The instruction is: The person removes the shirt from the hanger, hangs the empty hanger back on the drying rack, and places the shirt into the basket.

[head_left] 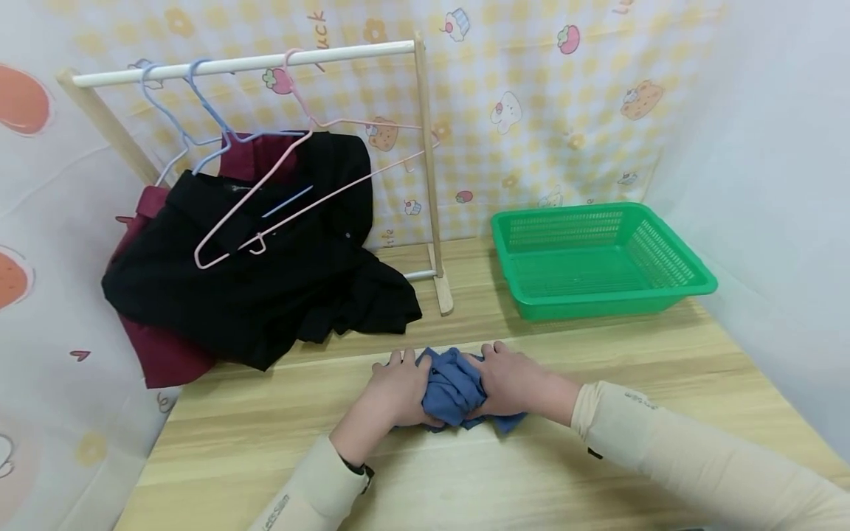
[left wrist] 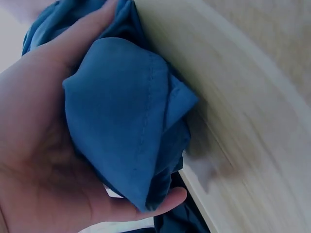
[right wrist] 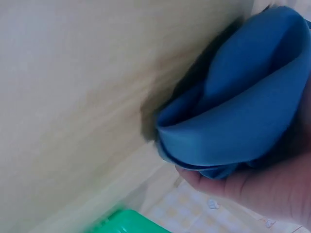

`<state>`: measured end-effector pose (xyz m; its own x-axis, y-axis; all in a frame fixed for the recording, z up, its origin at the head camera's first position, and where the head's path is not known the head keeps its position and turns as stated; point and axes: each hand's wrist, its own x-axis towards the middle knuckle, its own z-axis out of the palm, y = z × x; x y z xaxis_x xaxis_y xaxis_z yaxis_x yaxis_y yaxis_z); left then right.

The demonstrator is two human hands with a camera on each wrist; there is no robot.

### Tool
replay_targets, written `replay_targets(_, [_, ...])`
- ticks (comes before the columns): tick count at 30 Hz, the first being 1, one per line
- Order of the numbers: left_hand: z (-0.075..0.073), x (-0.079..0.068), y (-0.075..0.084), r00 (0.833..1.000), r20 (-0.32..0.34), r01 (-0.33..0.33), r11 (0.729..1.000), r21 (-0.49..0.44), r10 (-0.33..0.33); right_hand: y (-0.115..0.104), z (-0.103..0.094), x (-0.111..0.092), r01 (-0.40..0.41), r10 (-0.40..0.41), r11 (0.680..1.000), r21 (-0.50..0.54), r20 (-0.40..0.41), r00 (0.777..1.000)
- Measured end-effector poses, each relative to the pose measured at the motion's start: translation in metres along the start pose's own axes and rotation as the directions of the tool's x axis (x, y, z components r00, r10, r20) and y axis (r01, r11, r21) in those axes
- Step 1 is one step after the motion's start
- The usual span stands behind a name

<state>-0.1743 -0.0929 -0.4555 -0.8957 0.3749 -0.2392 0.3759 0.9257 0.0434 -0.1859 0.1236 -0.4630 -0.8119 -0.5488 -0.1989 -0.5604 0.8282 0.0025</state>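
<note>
A bunched-up blue garment (head_left: 454,387) is held between both hands, low over the front middle of the wooden table. My left hand (head_left: 401,389) grips its left side; in the left wrist view the thumb and fingers curve around the blue cloth (left wrist: 121,111), where a stitched seam shows. On the opposite side my right hand (head_left: 511,381) holds the bundle, and folds of the cloth (right wrist: 238,107) bulge out past the fingers in the right wrist view. Some fingers of both hands are hidden by the fabric.
A clothes rack (head_left: 428,155) stands at the back left, carrying a black garment (head_left: 265,273) and a dark red one (head_left: 159,361) on blue hangers, plus a bare pink hanger (head_left: 265,177). At the back right sits a green plastic basket (head_left: 617,299) on the table (head_left: 265,442).
</note>
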Motion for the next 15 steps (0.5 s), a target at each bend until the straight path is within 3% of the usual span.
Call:
replay_targets(3, [0.001, -0.005, 0.000, 1.000, -0.010, -0.012, 1.000, 0.011, 0.012, -0.002, 0.000, 0.000, 0.015, -0.016, 0.998, 0.066, 0.017, 1.000])
replay_targets(10, [0.000, -0.007, -0.003, 0.998, -0.008, -0.069, 0.998, 0.004, 0.069, -0.002, -0.002, -0.004, 0.062, -0.060, 0.996, 0.067, -0.028, 0.998])
replay_targets(13, [-0.011, -0.002, -0.006, 0.989, 0.023, -0.146, 0.989, 0.003, 0.146, 0.001, -0.008, -0.008, 0.075, -0.071, 0.994, 0.084, -0.050, 0.996])
replay_targets(15, [-0.026, 0.002, -0.006, 0.978, 0.050, -0.201, 0.980, -0.012, 0.201, 0.005, -0.018, -0.011, 0.087, -0.080, 0.992, 0.097, -0.071, 0.994])
